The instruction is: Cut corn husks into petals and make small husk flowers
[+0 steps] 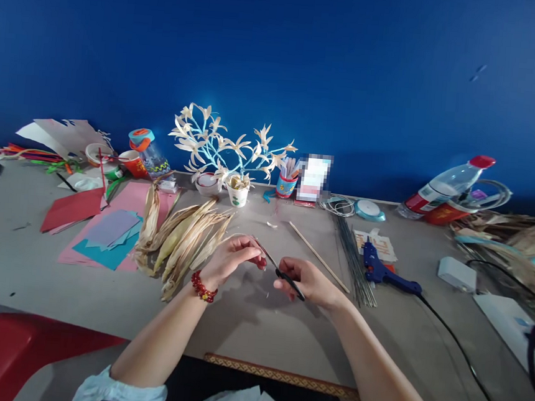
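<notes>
My right hand (310, 280) grips a pair of small black-handled scissors (280, 270), blades pointing up-left toward my other hand. My left hand (232, 257), with a red bead bracelet at the wrist, is pinched shut right at the blade tips; whatever it holds is too small to make out. Both hands hover over the grey table (247, 323), just right of a pile of dried corn husks (180, 239).
A husk-flower branch (228, 144) stands in white cups at the back. Coloured paper sheets (106, 227) lie left. A wooden stick (317, 256), a wire bundle (353, 261) and a blue glue gun (385, 273) with its cord lie right. A plastic bottle (447, 185) is far right.
</notes>
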Demonstrator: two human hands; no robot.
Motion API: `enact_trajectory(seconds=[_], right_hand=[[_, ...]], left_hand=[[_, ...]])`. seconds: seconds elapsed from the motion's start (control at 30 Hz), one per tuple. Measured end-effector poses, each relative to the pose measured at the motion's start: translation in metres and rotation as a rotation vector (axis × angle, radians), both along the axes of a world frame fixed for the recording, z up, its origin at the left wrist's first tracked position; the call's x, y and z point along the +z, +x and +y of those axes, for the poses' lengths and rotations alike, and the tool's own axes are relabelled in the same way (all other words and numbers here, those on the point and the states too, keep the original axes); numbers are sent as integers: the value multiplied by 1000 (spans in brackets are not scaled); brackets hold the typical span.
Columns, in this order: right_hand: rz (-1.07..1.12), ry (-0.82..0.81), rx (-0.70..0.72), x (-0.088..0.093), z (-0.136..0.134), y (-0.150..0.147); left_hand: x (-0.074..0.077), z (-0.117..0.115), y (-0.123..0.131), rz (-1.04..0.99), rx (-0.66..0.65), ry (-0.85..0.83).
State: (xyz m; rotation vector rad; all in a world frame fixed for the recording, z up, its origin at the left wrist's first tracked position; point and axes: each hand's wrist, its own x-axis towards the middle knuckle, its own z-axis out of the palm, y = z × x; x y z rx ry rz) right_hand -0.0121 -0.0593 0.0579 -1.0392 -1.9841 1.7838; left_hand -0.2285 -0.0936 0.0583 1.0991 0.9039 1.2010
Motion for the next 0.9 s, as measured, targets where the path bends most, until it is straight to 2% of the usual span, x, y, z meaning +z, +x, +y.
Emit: enact_trajectory(seconds=[0.17,0.4,0.9], right_hand=[[-28,30,28,-2,2,3],[-89,83,44,0,6,4],[-70,55,4,-12,1,-3]], left_hand=[[-5,1,-3,5,-73,-87],[-1,-1,-2,33,-136,-131],[1,0,-1,54,-71,-189]])
